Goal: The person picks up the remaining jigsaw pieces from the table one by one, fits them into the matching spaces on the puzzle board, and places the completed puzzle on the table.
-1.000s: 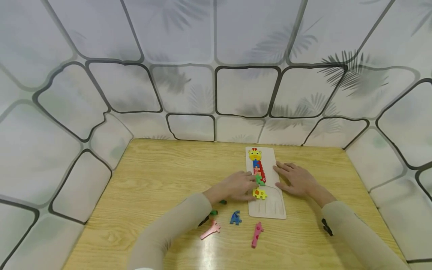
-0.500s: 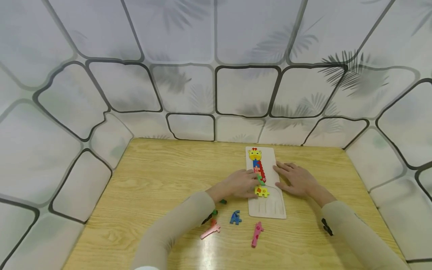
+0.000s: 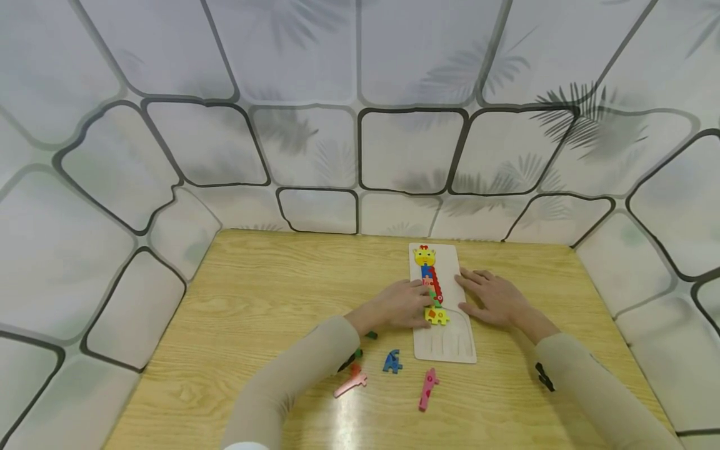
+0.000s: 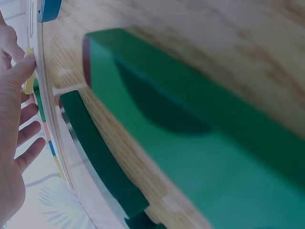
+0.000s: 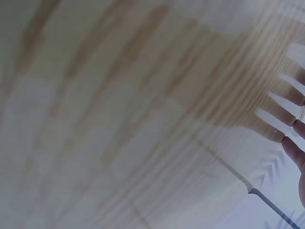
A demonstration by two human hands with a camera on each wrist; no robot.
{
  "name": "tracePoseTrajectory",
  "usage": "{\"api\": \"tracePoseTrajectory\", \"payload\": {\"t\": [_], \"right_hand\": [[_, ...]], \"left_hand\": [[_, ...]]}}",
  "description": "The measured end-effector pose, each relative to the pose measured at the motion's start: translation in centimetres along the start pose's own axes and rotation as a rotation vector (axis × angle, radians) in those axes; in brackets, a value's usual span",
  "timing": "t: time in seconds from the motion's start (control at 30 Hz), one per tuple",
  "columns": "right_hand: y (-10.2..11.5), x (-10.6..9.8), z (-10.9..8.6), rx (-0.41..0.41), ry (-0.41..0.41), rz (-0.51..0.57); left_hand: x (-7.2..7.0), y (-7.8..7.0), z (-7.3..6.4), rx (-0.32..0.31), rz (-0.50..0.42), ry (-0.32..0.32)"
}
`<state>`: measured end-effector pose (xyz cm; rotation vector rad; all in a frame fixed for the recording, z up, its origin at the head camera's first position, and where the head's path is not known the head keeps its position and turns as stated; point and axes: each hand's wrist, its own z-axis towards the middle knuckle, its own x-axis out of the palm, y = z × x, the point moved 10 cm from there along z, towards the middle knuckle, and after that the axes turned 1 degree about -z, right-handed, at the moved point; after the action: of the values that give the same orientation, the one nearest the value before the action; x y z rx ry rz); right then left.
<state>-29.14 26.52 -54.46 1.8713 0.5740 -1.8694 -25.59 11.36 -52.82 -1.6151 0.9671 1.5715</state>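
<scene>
Pale walls (image 3: 315,144) with dark-outlined stone shapes and grey fronds enclose a glossy wood-grain table (image 3: 270,275).

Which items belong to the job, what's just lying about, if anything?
Job: pale board, giraffe head, yellow piece; likely also the loose blue piece, pink pieces, green pieces.
Just there: table, patterned wall; no unrelated loose item stands out.

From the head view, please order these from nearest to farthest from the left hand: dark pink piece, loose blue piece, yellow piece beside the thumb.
1. Yellow piece: at the left hand, over the board.
2. Loose blue piece: on the table, below the hand in view.
3. Dark pink piece: lower in view, further right.
</scene>
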Motion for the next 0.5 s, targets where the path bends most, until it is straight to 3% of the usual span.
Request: {"api": "tracePoseTrajectory", "payload": {"t": [0.5], "right_hand": [[-0.18, 0.21, -0.06, 0.010, 0.014, 0.003]], "left_hand": [[-0.03, 0.29, 0.17, -0.021, 0.016, 0.000]]}}
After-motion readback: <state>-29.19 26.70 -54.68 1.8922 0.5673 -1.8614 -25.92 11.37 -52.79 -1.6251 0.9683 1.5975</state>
